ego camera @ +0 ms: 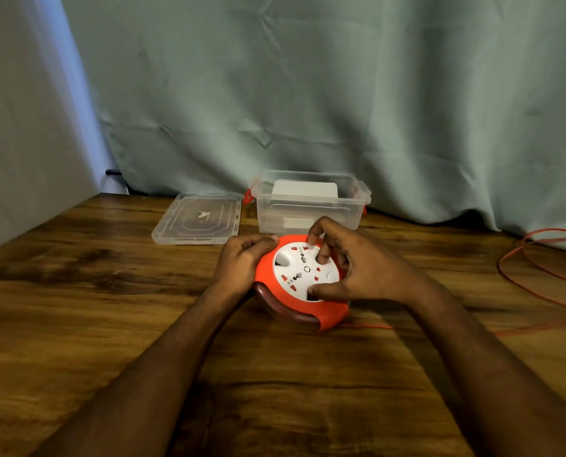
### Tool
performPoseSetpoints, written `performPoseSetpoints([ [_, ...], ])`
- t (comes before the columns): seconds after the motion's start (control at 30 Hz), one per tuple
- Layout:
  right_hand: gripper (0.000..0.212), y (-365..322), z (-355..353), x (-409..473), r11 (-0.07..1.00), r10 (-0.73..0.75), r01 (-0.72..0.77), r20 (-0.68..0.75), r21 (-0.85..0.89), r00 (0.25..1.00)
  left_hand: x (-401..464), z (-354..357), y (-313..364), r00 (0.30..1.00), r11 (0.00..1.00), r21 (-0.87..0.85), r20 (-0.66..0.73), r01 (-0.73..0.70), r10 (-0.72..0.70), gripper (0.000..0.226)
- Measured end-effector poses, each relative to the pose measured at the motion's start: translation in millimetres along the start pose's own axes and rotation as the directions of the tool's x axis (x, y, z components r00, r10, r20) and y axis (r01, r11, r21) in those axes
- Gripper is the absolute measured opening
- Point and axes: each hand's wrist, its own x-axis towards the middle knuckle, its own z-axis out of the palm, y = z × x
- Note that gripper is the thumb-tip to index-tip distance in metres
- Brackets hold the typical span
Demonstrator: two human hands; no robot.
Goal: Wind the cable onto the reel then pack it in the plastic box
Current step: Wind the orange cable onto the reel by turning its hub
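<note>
Near the middle of the wooden table point(77, 291), toward the far edge: an orange extension reel point(299, 282) with a white socket face, tilted up toward the camera. Held on its left rim by the left hand point(242, 262), fingers curled around the orange edge. Right hand point(360, 268) spread over the white face, thumb and fingertips pressed into its recesses, gripping the inner disc as if to turn it.

Thin orange cable point(538, 275) trailing from under the reel's right side, running to the right edge of the table and looping there; most of it looks unwound, so winding seems to be at an early stage.

Just behind the reel, by the far edge: a clear plastic box point(311, 206) with red latches, open, something white showing through its wall. Clear lid point(197, 219) flat on the table to the box's left, close beside it.

Likely handling: hard, smooth plastic shell, rigid and fairly light, a bit slippery on the rounded rim. Best held firmly by the outer orange rim with one hand, turning the white centre by its finger recesses with the other. Cable thin, limp, prone to kinking or snagging on the table edge; probably needs gentle tension while feeding in. Box thin-walled and light, liable to slide when loaded.
</note>
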Motion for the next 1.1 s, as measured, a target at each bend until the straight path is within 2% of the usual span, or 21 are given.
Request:
performPoseSetpoints([
  [0.13, 0.046, -5.7, 6.5, 2.0, 0.993, 0.003, -0.009, -0.049, -0.121, 0.999, 1.2, -0.2, -0.3, 1.0, 1.0, -0.007, -0.02, -0.005, 0.005, 0.021],
  [0.33, 0.057, -9.1, 15.0, 4.5, 0.985, 0.069, -0.083, -0.1, -0.15, 0.993, 2.5, 0.1, -2.5, 0.999, 1.0, 0.002, -0.038, -0.013, 0.014, 0.024],
  [0.67, 0.067, -17.4, 27.5, 9.5, 0.975, 0.092, -0.126, -0.184, -0.185, 0.979, 2.8, -1.4, -3.4, 0.999, 0.999, 0.036, -0.024, -0.028, 0.029, 0.017],
  [0.77, 0.061, -21.0, 29.2, 7.8, 0.965, 0.029, -0.085, -0.224, -0.247, 0.974, 3.7, -2.8, -3.3, 0.999, 0.999, 0.036, -0.037, -0.02, 0.022, 0.017],
  [0.87, 0.042, -18.1, 23.4, 6.4, 0.962, -0.103, 0.013, -0.317, -0.274, 0.943, 3.9, -4.1, -1.3, 0.998, 1.0, 0.02, -0.065, -0.005, 0.006, 0.016],
  [0.93, 0.025, -13.5, 17.6, 7.1, 0.969, -0.164, 0.099, -0.291, -0.228, 0.942, 3.2, -3.6, 0.2, 0.997, 1.0, 0.006, -0.079, 0.009, -0.008, 0.015],
  [1.0, 0.013, -8.2, 14.6, 7.9, 0.965, -0.198, 0.155, -0.201, -0.211, 0.959, 3.0, -2.3, 0.8, 0.997, 1.0, -0.003, -0.078, 0.012, -0.012, 0.014],
  [1.1, 0.025, -4.5, 12.4, 8.2, 0.968, -0.176, 0.153, -0.105, -0.198, 0.979, 2.2, -0.8, 2.4, 0.998, 1.0, -0.012, -0.063, 0.016, -0.017, 0.015],
])
